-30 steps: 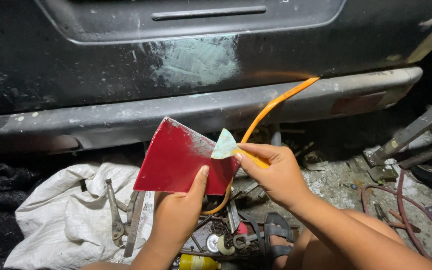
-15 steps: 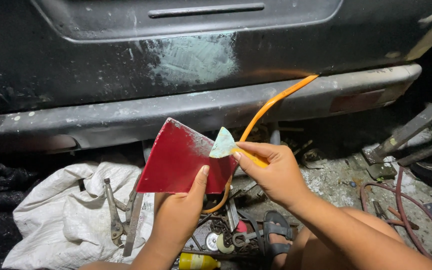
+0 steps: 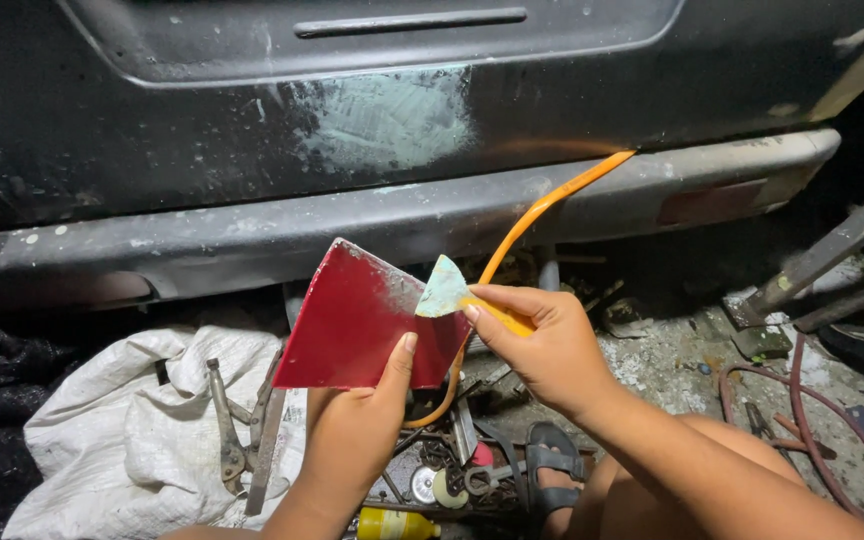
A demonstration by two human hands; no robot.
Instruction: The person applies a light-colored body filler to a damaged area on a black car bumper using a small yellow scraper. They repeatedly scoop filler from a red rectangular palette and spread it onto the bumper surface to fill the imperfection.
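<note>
The red board (image 3: 357, 325) is held up in front of the car bumper (image 3: 252, 240), gripped by the left hand (image 3: 357, 430). The right hand (image 3: 547, 345) pinches a yellow-handled spreader (image 3: 457, 295) against its right edge. Below lie a white sack (image 3: 132, 430) and pliers (image 3: 227, 430).

Yellow can (image 3: 399, 523) w/ red band, bottom edge, among tools.

Probably a car body repair yard: a sanded, filler-patched car panel (image 3: 392, 120), tools (image 3: 242, 430) strewn on dirty ground.

One head-worn camera looks down, close, toward the car's rear bumper (image 3: 432, 215).
</note>
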